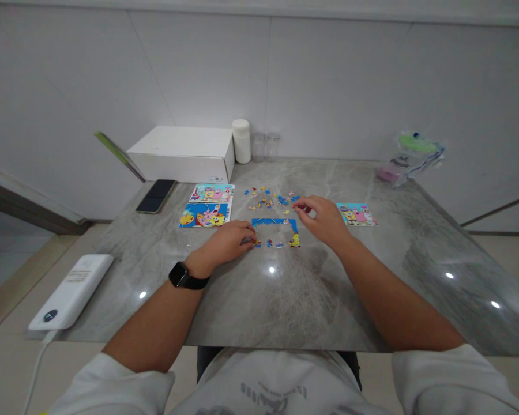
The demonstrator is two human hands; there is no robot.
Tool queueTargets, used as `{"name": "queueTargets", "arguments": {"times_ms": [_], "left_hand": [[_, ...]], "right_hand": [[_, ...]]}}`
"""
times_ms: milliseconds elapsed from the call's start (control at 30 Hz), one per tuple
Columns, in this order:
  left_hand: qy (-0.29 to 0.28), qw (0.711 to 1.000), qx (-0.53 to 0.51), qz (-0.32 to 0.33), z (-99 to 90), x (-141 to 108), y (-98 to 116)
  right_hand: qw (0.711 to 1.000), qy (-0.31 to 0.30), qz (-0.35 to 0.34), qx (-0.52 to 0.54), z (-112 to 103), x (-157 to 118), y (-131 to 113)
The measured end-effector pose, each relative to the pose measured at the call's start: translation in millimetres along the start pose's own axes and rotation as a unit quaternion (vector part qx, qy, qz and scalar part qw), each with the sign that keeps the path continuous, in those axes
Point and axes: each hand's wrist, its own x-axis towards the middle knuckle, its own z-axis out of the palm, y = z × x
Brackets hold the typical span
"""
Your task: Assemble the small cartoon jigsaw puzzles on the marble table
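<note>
A partly joined puzzle border (274, 222), mostly blue, lies on the grey table (259, 300). My left hand (231, 242) rests at its left edge, fingers bent over the lower left corner pieces; what is under the fingertips is hidden. Above the border's right side is my right hand (322, 218), its thumb and forefinger close together near loose pieces; anything between them is too small to make out. Several loose puzzle pieces (264, 203) are scattered behind the border. Yellow pieces (294, 240) sit at its lower right corner.
Cartoon picture sheets (206, 214) lie left, and a picture card (357, 214) right. Around them are a phone (156, 196), white box (181, 153), white bottle (241, 142), two clear glasses (258, 147), a plastic bag (410, 158) and a white power bank (72, 293) with a cable.
</note>
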Motion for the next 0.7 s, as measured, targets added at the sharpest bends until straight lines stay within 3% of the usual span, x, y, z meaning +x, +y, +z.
{"name": "queueTargets", "arguments": {"times_ms": [133,367,700], "left_hand": [[0.016,1.000,0.002,0.000,-1.2,3,9],[0.043,0.999,0.026,-0.021,7.1,9,26],[0.090,0.992,0.049,-0.080,28.4,12,27]], "right_hand": [[0.999,-0.037,-0.026,-0.007,-1,-11,1],[0.992,-0.095,-0.063,-0.048,36,-54,12],[0.988,-0.122,-0.085,-0.042,41,-55,2]]}}
